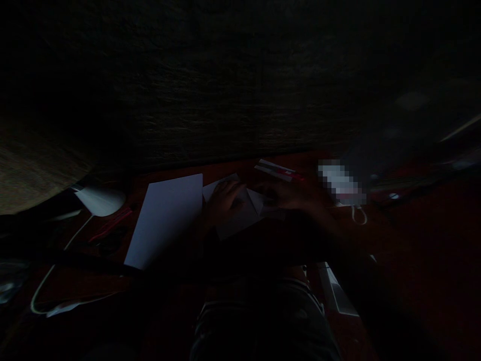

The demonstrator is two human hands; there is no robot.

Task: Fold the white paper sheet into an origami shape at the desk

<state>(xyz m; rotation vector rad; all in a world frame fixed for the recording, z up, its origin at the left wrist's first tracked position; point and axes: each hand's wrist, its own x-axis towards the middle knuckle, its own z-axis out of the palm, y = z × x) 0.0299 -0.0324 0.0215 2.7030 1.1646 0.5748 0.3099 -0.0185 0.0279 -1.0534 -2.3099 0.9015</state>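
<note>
The scene is very dark. A partly folded sheet of paper [236,223] lies at the middle of the reddish table, with a raised or folded flap on its right side. My left hand [225,198] rests on its upper left part, fingers stretched to the right across it. At the paper's right edge is my right hand [287,195], its fingers close to the flap and mostly lost in shadow. Whether they pinch the paper is not visible. Just left of my left hand lies a larger white sheet [169,213], smooth and flat, its lower part in shadow.
Behind the paper lies a ruler-like strip [276,170] with a red end. A blurred-out white object [341,181] with a cord loop is at right. A white lamp head [101,200] with a cable and a red slim object [110,224] are at left. A dark wall rises behind.
</note>
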